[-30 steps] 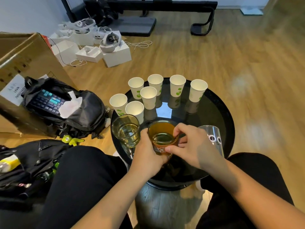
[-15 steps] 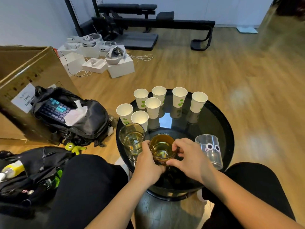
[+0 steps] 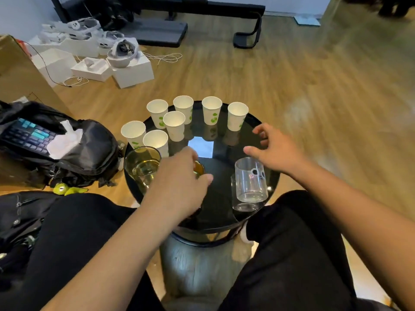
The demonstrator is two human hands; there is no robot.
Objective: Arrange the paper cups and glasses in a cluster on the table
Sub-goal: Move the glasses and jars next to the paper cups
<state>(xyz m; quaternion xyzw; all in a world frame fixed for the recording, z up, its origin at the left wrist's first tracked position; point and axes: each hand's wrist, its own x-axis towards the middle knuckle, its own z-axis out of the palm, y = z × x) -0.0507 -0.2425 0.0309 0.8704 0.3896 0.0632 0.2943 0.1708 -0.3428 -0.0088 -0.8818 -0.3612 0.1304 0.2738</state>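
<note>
Several white paper cups (image 3: 174,125) with green prints stand along the far and left side of the round black glass table (image 3: 258,218). A stemmed glass (image 3: 142,166) with pale liquid stands at the table's left edge. My left hand (image 3: 179,182) wraps around the amber glass (image 3: 199,169), which is mostly hidden under it. A clear empty glass (image 3: 250,179) with small printed faces stands at the right. My right hand (image 3: 272,149) hovers open just beyond that clear glass, holding nothing.
A black backpack (image 3: 89,149) with a keyboard in it lies on the floor left of the table, beside a cardboard box (image 3: 20,75). White boxes and headsets (image 3: 121,57) sit further back. My knees flank the table's near edge.
My right hand has let go of the amber glass and moved right and away, over the clear glass. My left hand stays on the amber glass. The camera view has tilted.
</note>
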